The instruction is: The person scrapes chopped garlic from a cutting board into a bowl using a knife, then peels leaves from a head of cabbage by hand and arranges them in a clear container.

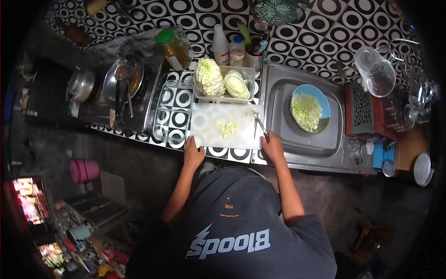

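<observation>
My right hand (274,149) is closed round the handle of a knife (260,122), whose blade points away over the right edge of the white cutting board (204,122). A small pile of chopped cabbage (227,129) lies near the middle of the board. At the board's front left corner rests my left hand (193,154), its thumb apart from the fingers. Behind the board, a clear plastic container (223,99) holds a large piece of cabbage (209,78) and a smaller one (237,85).
A blue bowl (323,102) of shredded cabbage (305,112) sits in the metal sink (278,132). Left of the board stands a clear glass dish (173,111). Farther left, a pan (111,83) is on the stove. Bottles (220,46) and a green-lidded jar (175,51) line the wall.
</observation>
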`<state>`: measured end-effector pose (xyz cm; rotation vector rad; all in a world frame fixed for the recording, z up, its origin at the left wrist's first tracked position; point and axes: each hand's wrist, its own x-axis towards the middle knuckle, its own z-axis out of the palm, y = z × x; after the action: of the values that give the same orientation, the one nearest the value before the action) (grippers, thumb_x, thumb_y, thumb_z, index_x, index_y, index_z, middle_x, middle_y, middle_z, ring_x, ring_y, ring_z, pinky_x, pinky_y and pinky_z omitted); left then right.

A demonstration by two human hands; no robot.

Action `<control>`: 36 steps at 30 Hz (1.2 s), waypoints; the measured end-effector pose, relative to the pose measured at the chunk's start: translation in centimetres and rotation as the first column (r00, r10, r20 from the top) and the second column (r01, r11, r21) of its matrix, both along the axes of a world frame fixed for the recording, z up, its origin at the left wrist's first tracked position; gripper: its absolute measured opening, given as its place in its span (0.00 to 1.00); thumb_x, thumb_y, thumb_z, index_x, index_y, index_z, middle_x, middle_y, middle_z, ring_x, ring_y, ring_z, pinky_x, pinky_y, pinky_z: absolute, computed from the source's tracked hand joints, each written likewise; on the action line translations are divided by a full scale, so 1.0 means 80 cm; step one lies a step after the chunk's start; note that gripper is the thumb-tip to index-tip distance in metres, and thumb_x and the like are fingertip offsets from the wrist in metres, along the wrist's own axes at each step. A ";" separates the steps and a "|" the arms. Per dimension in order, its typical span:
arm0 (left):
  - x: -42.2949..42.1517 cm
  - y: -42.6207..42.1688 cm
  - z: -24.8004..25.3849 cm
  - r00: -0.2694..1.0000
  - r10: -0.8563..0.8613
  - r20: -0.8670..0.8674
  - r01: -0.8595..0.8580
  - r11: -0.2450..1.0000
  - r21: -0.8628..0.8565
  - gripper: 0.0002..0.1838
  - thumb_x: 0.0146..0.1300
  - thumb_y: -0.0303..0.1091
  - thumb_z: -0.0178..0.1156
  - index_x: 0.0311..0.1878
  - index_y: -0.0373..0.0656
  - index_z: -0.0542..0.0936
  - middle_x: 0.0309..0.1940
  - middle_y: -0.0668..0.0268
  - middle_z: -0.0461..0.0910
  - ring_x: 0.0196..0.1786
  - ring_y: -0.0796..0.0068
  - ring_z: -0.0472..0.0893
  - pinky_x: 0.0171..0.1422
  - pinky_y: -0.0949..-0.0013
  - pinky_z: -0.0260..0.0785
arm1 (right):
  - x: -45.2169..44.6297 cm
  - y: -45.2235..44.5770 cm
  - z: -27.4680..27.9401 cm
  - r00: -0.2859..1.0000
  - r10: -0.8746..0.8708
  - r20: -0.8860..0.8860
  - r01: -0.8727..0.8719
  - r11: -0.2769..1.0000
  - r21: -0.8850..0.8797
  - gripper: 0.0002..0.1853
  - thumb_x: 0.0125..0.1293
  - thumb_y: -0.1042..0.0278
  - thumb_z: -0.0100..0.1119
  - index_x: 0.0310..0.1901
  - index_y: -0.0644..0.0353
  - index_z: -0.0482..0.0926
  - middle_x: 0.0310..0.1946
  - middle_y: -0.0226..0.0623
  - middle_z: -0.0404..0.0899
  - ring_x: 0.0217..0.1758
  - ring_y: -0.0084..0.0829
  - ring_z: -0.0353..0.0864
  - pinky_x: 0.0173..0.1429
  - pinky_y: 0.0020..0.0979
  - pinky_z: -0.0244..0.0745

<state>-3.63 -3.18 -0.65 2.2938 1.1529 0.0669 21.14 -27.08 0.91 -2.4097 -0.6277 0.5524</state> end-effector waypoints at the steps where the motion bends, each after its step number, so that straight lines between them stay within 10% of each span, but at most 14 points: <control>1: 0.000 -0.004 -0.001 0.999 0.010 0.034 -0.010 1.000 0.009 0.38 0.60 0.34 0.60 0.70 0.26 0.61 0.69 0.38 0.62 0.73 0.40 0.59 0.78 0.51 0.52 | 0.001 0.001 -0.002 1.000 0.012 -0.026 -0.012 1.000 0.021 0.18 0.65 0.59 0.61 0.43 0.69 0.75 0.39 0.59 0.81 0.45 0.59 0.80 0.50 0.50 0.74; 12: -0.012 -0.049 0.003 0.991 0.131 0.035 -0.131 0.991 0.002 0.33 0.57 0.31 0.62 0.66 0.33 0.67 0.61 0.43 0.69 0.65 0.42 0.68 0.72 0.51 0.59 | -0.008 -0.042 -0.005 0.990 0.078 -0.116 -0.066 0.993 0.099 0.17 0.63 0.59 0.61 0.38 0.68 0.73 0.31 0.58 0.80 0.37 0.59 0.81 0.44 0.51 0.74; 20: -0.036 -0.075 -0.058 0.750 0.642 0.160 -0.586 0.756 -0.290 0.21 0.62 0.30 0.63 0.56 0.29 0.75 0.52 0.52 0.78 0.50 0.59 0.80 0.54 0.61 0.72 | -0.051 -0.101 0.000 0.980 0.008 -0.200 0.005 0.998 0.066 0.16 0.66 0.59 0.59 0.40 0.67 0.71 0.32 0.58 0.80 0.39 0.61 0.80 0.45 0.52 0.74; 26: -0.042 -0.061 -0.043 0.753 0.649 0.109 -0.467 0.643 -0.607 0.14 0.68 0.32 0.61 0.53 0.33 0.79 0.39 0.63 0.84 0.36 0.76 0.79 0.38 0.73 0.70 | -0.077 -0.130 0.002 0.995 -0.010 -0.098 0.016 0.998 0.067 0.15 0.69 0.59 0.58 0.42 0.65 0.71 0.35 0.57 0.80 0.41 0.60 0.80 0.45 0.53 0.72; 36: -0.113 -0.079 -0.020 0.672 0.697 0.248 0.095 0.251 -0.963 0.06 0.67 0.22 0.58 0.44 0.39 0.74 0.41 0.60 0.81 0.46 0.69 0.83 0.55 0.64 0.78 | -0.114 -0.162 0.048 0.997 -0.067 0.040 0.065 0.996 0.053 0.14 0.67 0.61 0.60 0.38 0.65 0.72 0.35 0.56 0.79 0.42 0.61 0.77 0.44 0.52 0.70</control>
<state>-12.71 -9.47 -2.24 0.7355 0.8559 0.2666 12.00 -40.04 4.72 -2.3895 -0.5704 0.4541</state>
